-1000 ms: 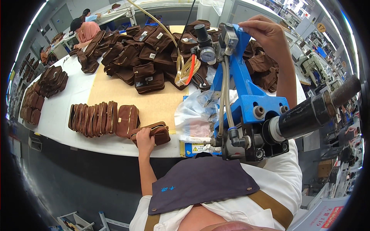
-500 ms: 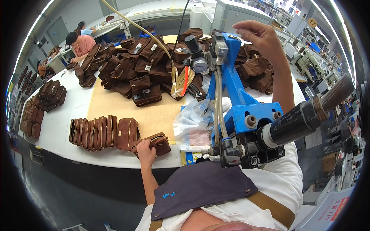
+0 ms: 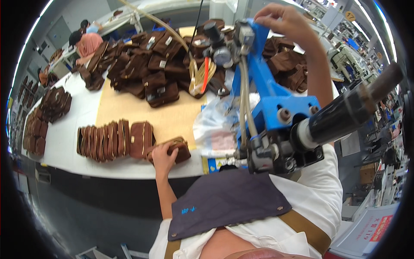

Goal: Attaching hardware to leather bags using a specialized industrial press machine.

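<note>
1. One big blue machine (image 3: 276, 108) stands at the table's (image 3: 73, 142) near edge, in front of your chest; your right hand (image 3: 286, 21) pinches its top end.
2. Piled brown pouches (image 3: 146, 69) fill the far side of the table.
3. A row of upright pouches (image 3: 112, 138) stands near the front edge.
4. Your left hand (image 3: 161, 157) grasps one brown pouch (image 3: 177, 149), lying beside that row.

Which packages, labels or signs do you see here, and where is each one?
Clear plastic bag: on the table beside the blue machine, crumpled, pinkish inside.
Sticker: table's front edge, rectangular, blue and yellow.
Sign: upper right, round, yellow.
Panel: lower right, red and white.
</note>
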The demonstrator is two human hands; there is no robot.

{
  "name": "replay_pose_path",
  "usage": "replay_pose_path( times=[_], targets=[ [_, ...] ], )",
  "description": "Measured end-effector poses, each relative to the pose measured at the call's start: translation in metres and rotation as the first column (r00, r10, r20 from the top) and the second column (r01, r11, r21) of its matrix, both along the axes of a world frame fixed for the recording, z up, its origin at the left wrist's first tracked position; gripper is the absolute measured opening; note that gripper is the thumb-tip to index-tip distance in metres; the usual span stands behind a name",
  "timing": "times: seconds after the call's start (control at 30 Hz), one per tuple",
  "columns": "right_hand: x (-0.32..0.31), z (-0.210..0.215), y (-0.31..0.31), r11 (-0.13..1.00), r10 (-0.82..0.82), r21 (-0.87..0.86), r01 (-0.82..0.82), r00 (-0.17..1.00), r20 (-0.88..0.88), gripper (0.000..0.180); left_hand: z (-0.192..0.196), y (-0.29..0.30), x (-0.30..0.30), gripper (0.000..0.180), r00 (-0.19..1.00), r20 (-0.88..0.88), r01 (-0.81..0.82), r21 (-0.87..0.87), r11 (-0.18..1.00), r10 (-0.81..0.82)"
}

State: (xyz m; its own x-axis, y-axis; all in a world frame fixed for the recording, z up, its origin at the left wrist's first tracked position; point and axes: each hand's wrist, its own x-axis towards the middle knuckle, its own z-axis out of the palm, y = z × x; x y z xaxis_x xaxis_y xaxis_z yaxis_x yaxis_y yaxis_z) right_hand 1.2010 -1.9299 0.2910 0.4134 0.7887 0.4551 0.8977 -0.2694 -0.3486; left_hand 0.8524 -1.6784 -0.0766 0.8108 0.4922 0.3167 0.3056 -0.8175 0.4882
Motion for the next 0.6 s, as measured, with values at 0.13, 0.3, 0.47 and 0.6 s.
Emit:
replay_pose_path(
  times=[0.13,0.3,0.47,0.6],
  targets=[
    [-0.040,0.048,-0.006,0.929,-0.334,-0.244,0.279,0.916,-0.222,0.027,0.006,-0.001,0.014,0.032,0.999,-0.006,0.044,0.036,0.998,-0.044],
    [0.012,0.030,-0.007,0.990,-0.041,-0.137,-0.014,0.921,-0.388,0.023,0.024,-0.017,0.014,0.026,0.998,-0.050,-0.028,0.120,0.992,0.034],
    [0.002,0.029,-0.008,0.995,0.074,-0.008,-0.104,0.757,-0.649,0.022,0.011,-0.019,0.005,0.026,1.000,-0.003,-0.021,0.098,0.995,0.022],
    [-0.002,0.020,-0.002,0.998,0.047,0.010,-0.058,0.694,-0.718,0.030,0.006,-0.023,-0.004,0.025,1.000,-0.020,-0.020,0.082,0.996,0.022]
  ],
)
